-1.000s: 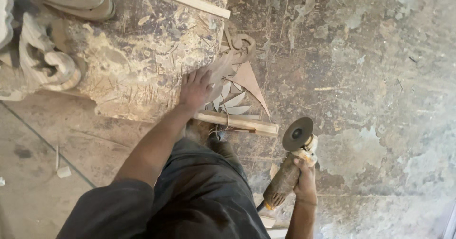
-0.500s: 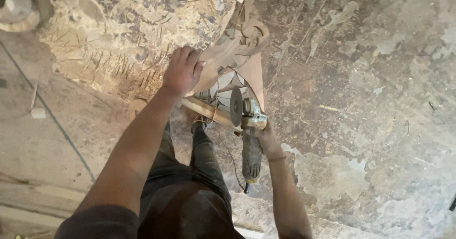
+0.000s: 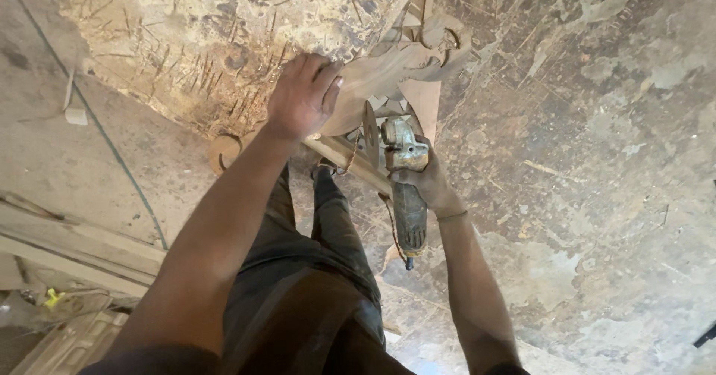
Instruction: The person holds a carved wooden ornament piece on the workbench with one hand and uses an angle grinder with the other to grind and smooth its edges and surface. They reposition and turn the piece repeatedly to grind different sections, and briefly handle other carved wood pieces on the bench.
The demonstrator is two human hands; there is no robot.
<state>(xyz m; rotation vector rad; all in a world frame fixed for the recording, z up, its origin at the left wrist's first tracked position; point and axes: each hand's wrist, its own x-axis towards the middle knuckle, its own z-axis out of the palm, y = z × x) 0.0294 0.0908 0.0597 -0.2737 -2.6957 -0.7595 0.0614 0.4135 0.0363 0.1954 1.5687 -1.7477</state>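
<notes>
A carved wooden piece (image 3: 406, 62) with curled scrollwork lies on the dusty floor against a wooden strip (image 3: 339, 153). My left hand (image 3: 302, 95) presses down on its left end, fingers wrapped over the edge. My right hand (image 3: 421, 177) grips an angle grinder (image 3: 403, 174) by its body, and the disc (image 3: 370, 125) stands on edge against the underside of the carving. The grinder's cord trails back beside my legs.
A scratched chipboard sheet (image 3: 201, 39) covers the floor at upper left. Wooden planks (image 3: 67, 244) lie at the lower left, and a small round wooden disc (image 3: 224, 151) sits near my left forearm. Stained concrete floor (image 3: 597, 159) spreads to the right.
The grinder came in from the lower right up to the carved piece, its disc now at the wood. My left hand stayed on the carving while the view shifted closer.
</notes>
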